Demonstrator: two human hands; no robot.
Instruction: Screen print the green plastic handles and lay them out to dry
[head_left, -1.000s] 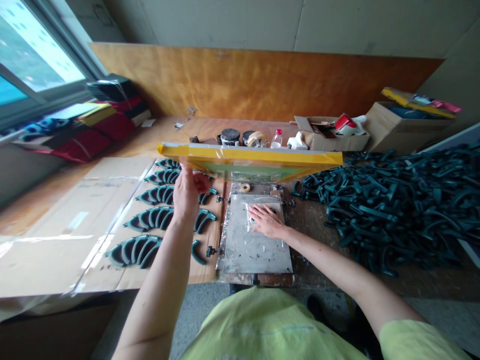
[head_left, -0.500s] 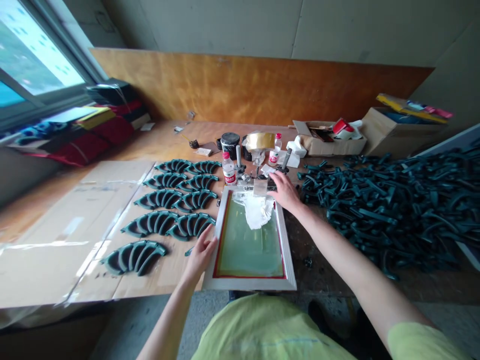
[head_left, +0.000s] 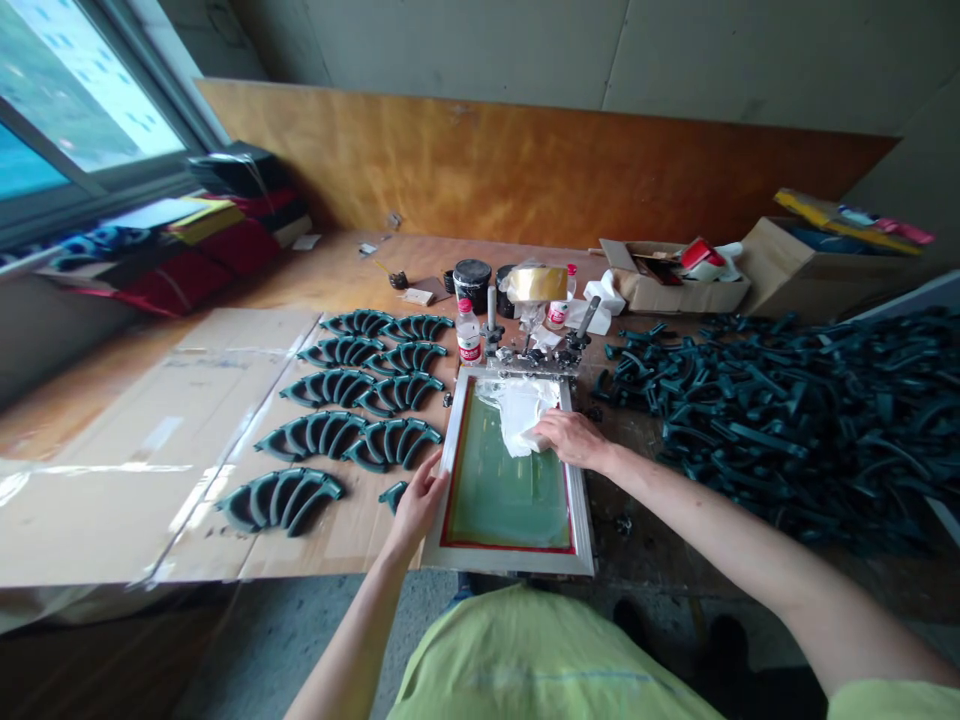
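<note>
Left fingers [head_left: 433,483] against the silkscreen frame [head_left: 508,565]

Screen-printing frame [head_left: 507,470] on the workbench [head_left: 330,275]: rows of moulded parts [head_left: 330,400] left, loose heap of parts [head_left: 787,420] right, bottle [head_left: 469,335] behind.

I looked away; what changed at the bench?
The screen-printing frame, raised earlier, now lies flat. The left hand moved down from its raised edge to its left side. The right hand moved from the metal plate onto the white wipe on the mesh. The dark green curved parts stayed in rows.
</note>
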